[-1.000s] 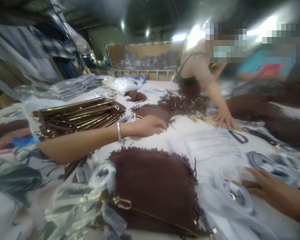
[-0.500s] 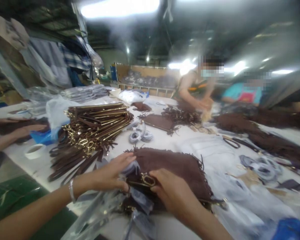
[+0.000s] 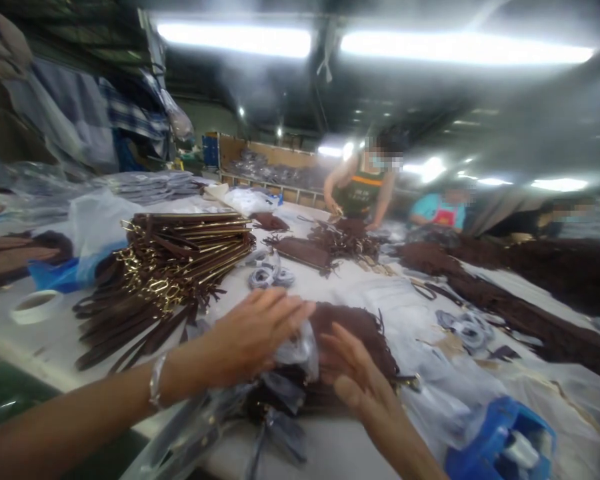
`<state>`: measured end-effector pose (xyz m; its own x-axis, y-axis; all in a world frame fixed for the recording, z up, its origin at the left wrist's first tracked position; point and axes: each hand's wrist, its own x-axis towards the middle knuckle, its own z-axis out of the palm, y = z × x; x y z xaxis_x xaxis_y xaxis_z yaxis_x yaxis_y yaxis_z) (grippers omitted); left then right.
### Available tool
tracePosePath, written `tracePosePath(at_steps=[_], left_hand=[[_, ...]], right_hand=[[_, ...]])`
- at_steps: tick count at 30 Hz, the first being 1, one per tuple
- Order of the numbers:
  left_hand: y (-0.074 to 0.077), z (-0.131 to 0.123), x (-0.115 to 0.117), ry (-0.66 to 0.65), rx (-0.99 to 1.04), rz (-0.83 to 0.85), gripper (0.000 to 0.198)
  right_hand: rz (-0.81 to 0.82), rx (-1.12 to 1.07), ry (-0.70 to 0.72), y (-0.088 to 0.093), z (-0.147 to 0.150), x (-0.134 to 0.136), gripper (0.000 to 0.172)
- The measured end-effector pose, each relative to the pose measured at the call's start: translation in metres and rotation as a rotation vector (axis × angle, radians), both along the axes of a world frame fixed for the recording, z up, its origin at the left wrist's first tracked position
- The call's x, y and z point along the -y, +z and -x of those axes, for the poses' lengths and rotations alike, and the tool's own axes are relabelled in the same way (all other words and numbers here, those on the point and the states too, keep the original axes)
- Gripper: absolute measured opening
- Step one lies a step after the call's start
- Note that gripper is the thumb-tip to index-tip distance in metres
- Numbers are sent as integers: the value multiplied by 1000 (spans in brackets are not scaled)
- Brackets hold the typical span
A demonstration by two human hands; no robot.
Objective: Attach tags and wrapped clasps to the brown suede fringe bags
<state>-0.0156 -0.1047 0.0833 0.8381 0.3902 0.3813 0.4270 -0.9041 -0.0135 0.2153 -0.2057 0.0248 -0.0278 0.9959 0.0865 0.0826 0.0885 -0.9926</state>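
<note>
A brown fringed bag [image 3: 355, 323] lies flat on the pale table in front of me, partly covered by my hands. My left hand [image 3: 260, 333] reaches over its left side, fingers stretched out against a crumpled clear plastic wrap [image 3: 303, 350]. Over the bag's near right part is my right hand [image 3: 355, 373], thumb and fingers apart, with nothing visible in it. Whether its fingertips touch the bag I cannot tell. More plastic-wrapped pieces [image 3: 283, 393] lie just below my hands. The gold clasp is hidden from sight.
At left lies a pile of brown straps with gold hardware [image 3: 190, 260], with a tape roll [image 3: 36, 307] nearby. Grey coiled cords [image 3: 270, 275] sit beyond my hands. A blue container [image 3: 505, 440] stands at the lower right. A co-worker [image 3: 363, 190] stands across the table.
My right hand has let go of the gold clasp and spread its fingers. My left hand has moved right, over the bag and plastic. The camera view has shifted right.
</note>
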Motion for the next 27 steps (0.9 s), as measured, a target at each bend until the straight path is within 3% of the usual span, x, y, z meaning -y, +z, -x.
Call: tracePosePath(at_steps=[2,5,6,9,11,14,17,19,23,27], left_hand=[[1,-16,18,-196,-49,-94,64],[-15,-22,23,-437,-3,-148,52],[-23,-21,20,-404,68,-136,52],[-45,-17,7,-72,201,16,54],[-57,-19,1,63,81,120,49],[-68,-29,-10,102,-124,189,30],[-72,-34,-27,96,-77,324,9],[-72,-34,-38,58,4,441,3],[-71,-34,-43,22,195,543,9],[-63,-33,-35,-11,327,510,17]], right_hand=[[-88,-31,-75,-10,13,9,65],[-101,-37,-333,-33,18,15,44],[-56,-86,-395,-40,15,16,43],[78,-295,-534,-53,-1,15,48],[125,-383,-589,-58,-9,12,51],[144,-373,-619,-66,-10,9,59],[72,-235,-594,-67,-6,10,64],[0,-77,-463,-61,-2,11,58],[-94,306,-102,-35,7,1,39],[-18,344,-71,-19,10,-23,31]])
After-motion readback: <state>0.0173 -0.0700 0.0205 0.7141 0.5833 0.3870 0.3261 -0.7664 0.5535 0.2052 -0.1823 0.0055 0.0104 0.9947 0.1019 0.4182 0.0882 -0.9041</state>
